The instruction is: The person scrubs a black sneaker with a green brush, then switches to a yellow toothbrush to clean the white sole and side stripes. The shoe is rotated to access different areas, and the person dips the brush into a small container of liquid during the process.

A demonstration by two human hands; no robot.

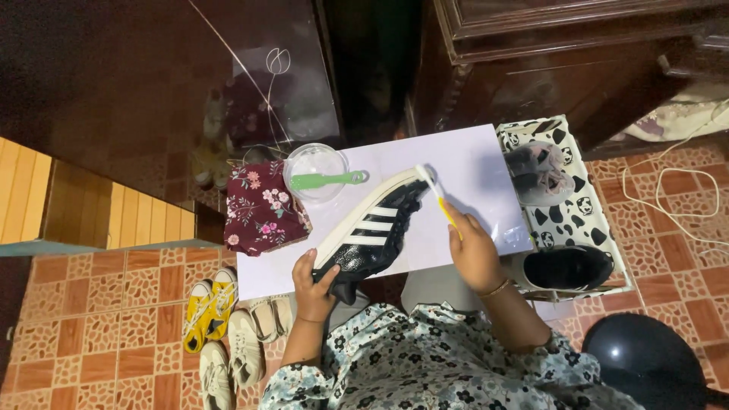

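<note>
A black sneaker [372,231] with white stripes and a white sole lies tilted on a white board [471,163]. My left hand [313,285] grips its heel end from below. My right hand [472,247] holds a yellow-handled toothbrush [438,193], whose white head touches the sole edge near the toe.
A clear round bowl [315,171] with a green brush [328,180] across it sits at the board's back left, beside a folded dark red floral cloth [262,206]. A cow-patterned rack [566,220] at right holds more shoes. Yellow and white shoes [228,326] lie on the tiled floor at left.
</note>
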